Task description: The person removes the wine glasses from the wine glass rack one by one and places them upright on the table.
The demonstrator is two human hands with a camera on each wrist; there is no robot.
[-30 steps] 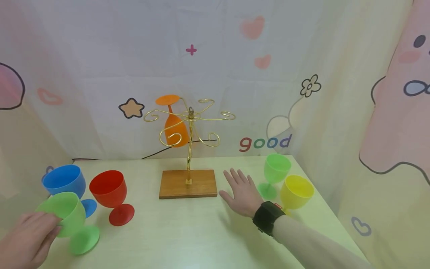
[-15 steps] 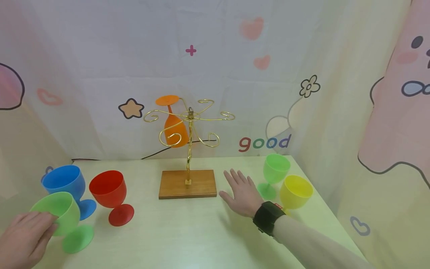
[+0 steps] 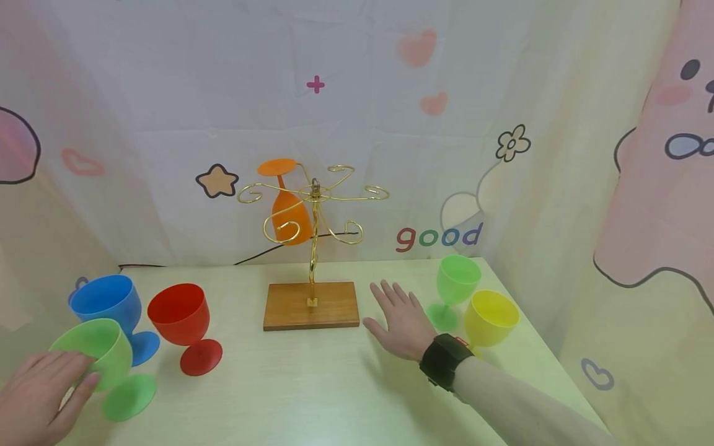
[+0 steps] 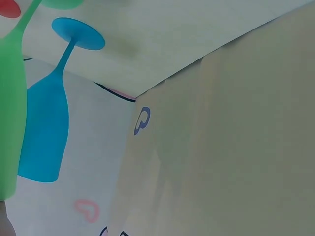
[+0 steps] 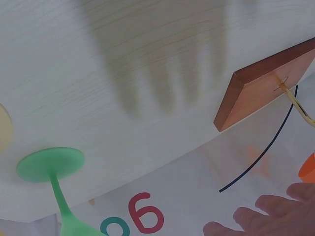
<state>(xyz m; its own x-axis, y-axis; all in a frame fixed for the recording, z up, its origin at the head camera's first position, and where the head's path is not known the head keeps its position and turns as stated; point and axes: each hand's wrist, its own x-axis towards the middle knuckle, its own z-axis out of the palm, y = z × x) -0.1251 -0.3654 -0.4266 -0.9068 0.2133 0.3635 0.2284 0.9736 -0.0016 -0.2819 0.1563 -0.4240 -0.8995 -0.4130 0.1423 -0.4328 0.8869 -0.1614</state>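
At the front left, a light green goblet point(image 3: 114, 356) stands upright on its foot. My left hand point(image 3: 44, 390) touches its rim, the fingers lying over the near edge and the thumb spread away from them. Only a sliver of that hand shows in the left wrist view, below the green goblet point(image 4: 11, 118). Behind stand a blue goblet point(image 3: 108, 303) and a red goblet point(image 3: 181, 316). My right hand point(image 3: 404, 325) is held flat with fingers extended, right of the stand's wooden base point(image 3: 290, 310), holding nothing.
From the gold wire stand point(image 3: 313, 248), with several curled arms, an orange goblet point(image 3: 291, 214) hangs upside down. A second green goblet point(image 3: 458, 282) and a yellow goblet point(image 3: 492, 319) stand at the right. A printed curtain point(image 3: 357, 124) closes off the table's back.
My left hand has shifted the light green goblet slightly left, and the foot now rests on the table. Its thumb has since spread from the fingers. The right hand stays put.
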